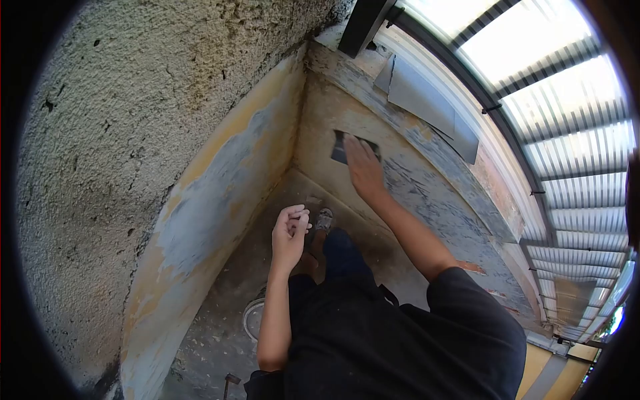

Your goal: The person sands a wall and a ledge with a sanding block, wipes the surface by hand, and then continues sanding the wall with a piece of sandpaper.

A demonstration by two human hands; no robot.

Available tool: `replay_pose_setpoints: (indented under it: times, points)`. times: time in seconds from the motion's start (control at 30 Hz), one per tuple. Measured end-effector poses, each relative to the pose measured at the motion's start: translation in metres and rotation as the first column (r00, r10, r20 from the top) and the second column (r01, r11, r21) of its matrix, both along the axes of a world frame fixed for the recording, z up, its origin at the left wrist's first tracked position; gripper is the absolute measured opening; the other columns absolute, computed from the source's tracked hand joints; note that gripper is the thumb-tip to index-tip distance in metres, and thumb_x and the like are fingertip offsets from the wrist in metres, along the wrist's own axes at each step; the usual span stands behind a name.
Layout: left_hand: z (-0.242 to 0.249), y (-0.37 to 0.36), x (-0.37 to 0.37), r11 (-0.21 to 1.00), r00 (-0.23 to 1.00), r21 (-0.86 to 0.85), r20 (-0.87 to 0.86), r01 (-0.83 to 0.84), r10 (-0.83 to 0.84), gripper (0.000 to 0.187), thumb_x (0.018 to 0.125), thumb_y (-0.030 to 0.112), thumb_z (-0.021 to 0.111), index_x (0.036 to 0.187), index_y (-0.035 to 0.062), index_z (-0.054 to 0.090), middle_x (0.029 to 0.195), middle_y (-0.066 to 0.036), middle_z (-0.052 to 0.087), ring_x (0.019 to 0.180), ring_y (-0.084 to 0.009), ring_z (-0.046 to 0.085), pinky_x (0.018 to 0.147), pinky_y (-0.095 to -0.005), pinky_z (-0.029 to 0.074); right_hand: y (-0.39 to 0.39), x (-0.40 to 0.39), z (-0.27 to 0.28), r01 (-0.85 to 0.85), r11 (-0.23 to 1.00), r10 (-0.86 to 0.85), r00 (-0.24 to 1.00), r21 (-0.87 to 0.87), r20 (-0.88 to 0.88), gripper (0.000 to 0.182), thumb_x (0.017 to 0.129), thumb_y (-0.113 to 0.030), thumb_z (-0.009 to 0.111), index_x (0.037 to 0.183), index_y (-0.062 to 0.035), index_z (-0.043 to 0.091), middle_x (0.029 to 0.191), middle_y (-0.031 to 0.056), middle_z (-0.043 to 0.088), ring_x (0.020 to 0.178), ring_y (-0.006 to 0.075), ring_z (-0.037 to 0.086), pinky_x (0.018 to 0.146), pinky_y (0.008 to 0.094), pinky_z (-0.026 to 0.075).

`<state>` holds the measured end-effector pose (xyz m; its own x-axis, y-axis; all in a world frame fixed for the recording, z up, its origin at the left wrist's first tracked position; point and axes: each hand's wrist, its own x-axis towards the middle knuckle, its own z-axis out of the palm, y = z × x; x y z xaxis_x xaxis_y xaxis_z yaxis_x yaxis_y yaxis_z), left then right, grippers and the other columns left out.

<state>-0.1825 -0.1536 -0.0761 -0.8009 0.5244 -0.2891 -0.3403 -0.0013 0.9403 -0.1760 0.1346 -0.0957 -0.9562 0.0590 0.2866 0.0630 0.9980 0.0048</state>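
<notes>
My right hand (pixel 364 168) lies against the low wall (pixel 323 123) near the corner, its fingers pressed over a dark rectangular sheet that looks like sandpaper (pixel 340 148). The sheet is flat on the wall and partly hidden under the fingers. In front of my body, my left hand (pixel 289 230) is raised with the fingers curled in toward the thumb. Pale dust coats its fingertips, and nothing shows between them. The wall is patchy beige and grey around the sheet.
A rough textured wall (pixel 127 133) rises on the left above a smoother patched band (pixel 213 193). Grey sheets (pixel 420 100) lie on the ledge at right, below barred translucent panels (pixel 533 47). A round whitish bucket (pixel 253 319) stands on the floor beside my left forearm.
</notes>
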Motion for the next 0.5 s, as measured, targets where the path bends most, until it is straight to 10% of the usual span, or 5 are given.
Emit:
replay_pose_setpoints:
  times: [0.27,0.5]
  points:
    - [0.002,0.004,-0.004,1.0,0.999,-0.03,0.035,0.003,-0.002,0.026,0.105,0.016,0.063,0.127,0.0022,0.059,0.12,-0.009,0.069,0.092,-0.0114,0.067,0.082,-0.0264,0.054,0.008,0.044,0.003,0.138,0.972,-0.152,0.986,0.19,0.061,0.062,0.091,-0.006,0.048,0.151,0.0086,0.044,0.16,0.0181,0.045,0.15,0.0275,0.042,0.124,0.0432,0.031]
    - [0.006,0.019,-0.004,0.997,0.998,-0.041,-0.006,0.063,-0.063,0.027,0.105,0.017,0.064,0.127,0.0019,0.058,0.119,-0.01,0.069,0.092,-0.0116,0.067,0.082,-0.0269,0.055,-0.006,-0.035,-0.007,0.022,0.997,-0.027,0.998,-0.075,-0.064,0.057,0.093,-0.006,0.046,0.149,0.0061,0.048,0.157,0.0183,0.049,0.148,0.0278,0.043,0.124,0.0438,0.031]
